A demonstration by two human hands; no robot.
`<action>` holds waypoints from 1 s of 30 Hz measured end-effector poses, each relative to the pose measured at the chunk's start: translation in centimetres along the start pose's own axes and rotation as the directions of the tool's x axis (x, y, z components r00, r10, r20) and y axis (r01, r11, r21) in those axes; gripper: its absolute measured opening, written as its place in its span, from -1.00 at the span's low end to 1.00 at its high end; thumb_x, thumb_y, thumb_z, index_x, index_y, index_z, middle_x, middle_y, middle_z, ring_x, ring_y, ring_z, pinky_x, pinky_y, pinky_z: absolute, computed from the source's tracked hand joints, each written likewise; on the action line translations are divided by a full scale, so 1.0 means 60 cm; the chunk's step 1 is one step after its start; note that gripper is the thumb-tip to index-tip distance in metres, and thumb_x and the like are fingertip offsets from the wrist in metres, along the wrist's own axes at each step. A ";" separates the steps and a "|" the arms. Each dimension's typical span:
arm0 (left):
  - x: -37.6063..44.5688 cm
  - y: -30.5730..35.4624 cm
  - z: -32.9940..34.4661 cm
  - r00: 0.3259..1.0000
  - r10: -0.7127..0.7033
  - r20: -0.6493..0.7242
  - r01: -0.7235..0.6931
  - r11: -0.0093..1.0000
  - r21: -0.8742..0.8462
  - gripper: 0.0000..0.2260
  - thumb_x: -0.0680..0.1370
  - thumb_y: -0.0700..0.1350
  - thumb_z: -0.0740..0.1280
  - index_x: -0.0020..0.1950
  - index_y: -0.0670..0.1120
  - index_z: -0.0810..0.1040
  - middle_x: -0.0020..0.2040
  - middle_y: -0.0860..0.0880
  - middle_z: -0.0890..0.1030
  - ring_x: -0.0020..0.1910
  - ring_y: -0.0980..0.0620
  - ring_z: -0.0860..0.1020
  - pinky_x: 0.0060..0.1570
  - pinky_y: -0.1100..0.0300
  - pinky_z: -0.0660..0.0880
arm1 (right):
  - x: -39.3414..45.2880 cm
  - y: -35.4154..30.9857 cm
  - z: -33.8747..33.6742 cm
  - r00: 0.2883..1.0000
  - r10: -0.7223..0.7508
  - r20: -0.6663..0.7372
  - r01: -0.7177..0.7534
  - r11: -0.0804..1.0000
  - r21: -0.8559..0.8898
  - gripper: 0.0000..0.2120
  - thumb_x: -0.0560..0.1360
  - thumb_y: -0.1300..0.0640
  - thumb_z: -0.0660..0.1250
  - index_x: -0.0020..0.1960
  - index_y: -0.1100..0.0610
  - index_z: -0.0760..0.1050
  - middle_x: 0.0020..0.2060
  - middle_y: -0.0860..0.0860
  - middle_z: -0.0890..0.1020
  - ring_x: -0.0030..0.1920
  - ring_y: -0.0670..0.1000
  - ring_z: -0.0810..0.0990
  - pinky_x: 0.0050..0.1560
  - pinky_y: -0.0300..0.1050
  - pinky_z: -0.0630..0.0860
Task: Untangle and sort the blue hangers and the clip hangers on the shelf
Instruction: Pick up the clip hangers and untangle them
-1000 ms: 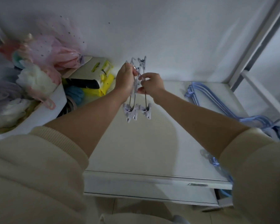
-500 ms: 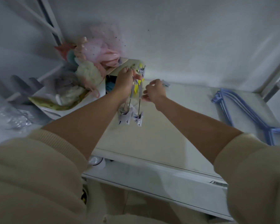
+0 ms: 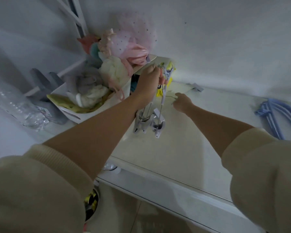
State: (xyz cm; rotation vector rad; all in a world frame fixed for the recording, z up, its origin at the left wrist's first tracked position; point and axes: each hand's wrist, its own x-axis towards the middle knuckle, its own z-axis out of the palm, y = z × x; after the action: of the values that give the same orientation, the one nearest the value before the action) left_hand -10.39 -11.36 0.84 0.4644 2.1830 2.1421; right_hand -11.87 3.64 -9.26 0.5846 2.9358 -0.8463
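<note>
On the glossy white shelf point(image 3: 175, 148), the left hand point(image 3: 149, 81) still grips wire-and-plastic clip hangers point(image 3: 155, 120); the right hand point(image 3: 181, 102) has let go, fingers loosely curled, empty.

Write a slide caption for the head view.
Left hand lifts bunched clip hangers over the shelf; right hand nearby; blue hangers aside.

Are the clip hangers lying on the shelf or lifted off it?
Lifted. The left hand grips the clip hangers near their top, and their clips dangle above the shelf. The right hand is apart from them.
</note>
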 end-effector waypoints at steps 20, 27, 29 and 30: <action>-0.024 0.011 0.002 0.997 0.074 -0.015 -0.075 0.996 -0.039 -0.67 0.61 -0.36 -0.03 -0.30 -0.07 0.19 -0.38 -0.09 0.22 -0.33 -0.04 0.31 -0.38 0.37 0.49 | -0.004 0.029 -0.049 0.976 -0.122 -0.181 0.096 0.985 -0.146 -0.75 0.52 0.32 0.11 0.11 0.30 0.50 0.17 0.30 0.56 0.20 0.28 0.51 0.09 -0.02 0.46; -0.040 0.029 0.028 0.999 -0.042 -0.026 0.042 0.999 -0.010 -0.81 0.43 -0.27 0.11 -0.39 -0.12 0.25 -0.48 -0.02 0.45 -0.40 0.01 0.44 -0.09 0.08 0.47 | -0.064 0.019 -0.096 0.913 -0.256 -0.316 0.278 0.960 0.025 -0.82 0.57 0.28 0.05 -0.19 0.18 0.32 -0.11 0.35 0.58 -0.14 0.27 0.51 -0.19 -0.01 0.37; -0.047 0.034 0.036 0.998 -0.048 -0.048 0.050 0.998 0.042 -0.73 0.52 -0.34 0.07 -0.37 -0.12 0.26 -0.35 -0.09 0.48 -0.28 -0.05 0.50 -0.08 0.13 0.46 | -0.083 0.007 -0.102 0.902 -0.246 -0.354 0.309 0.942 0.132 -0.81 0.56 0.26 0.05 -0.22 0.16 0.30 -0.18 0.35 0.57 -0.17 0.30 0.53 -0.18 0.05 0.46; -0.044 0.033 0.039 0.997 -0.050 -0.066 0.053 0.997 0.053 -0.71 0.53 -0.35 0.05 -0.36 -0.11 0.27 -0.31 -0.09 0.51 -0.21 -0.07 0.51 -0.06 0.14 0.45 | -0.095 -0.001 -0.102 0.895 -0.246 -0.371 0.331 0.926 0.184 -0.81 0.55 0.25 0.05 -0.23 0.17 0.30 -0.21 0.34 0.57 -0.17 0.31 0.53 -0.17 0.08 0.48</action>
State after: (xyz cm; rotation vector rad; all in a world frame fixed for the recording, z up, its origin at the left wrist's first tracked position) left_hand -6.93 -9.73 2.20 0.3418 2.2658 2.1055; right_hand -6.16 4.81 -3.24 0.3272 3.3201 -1.2694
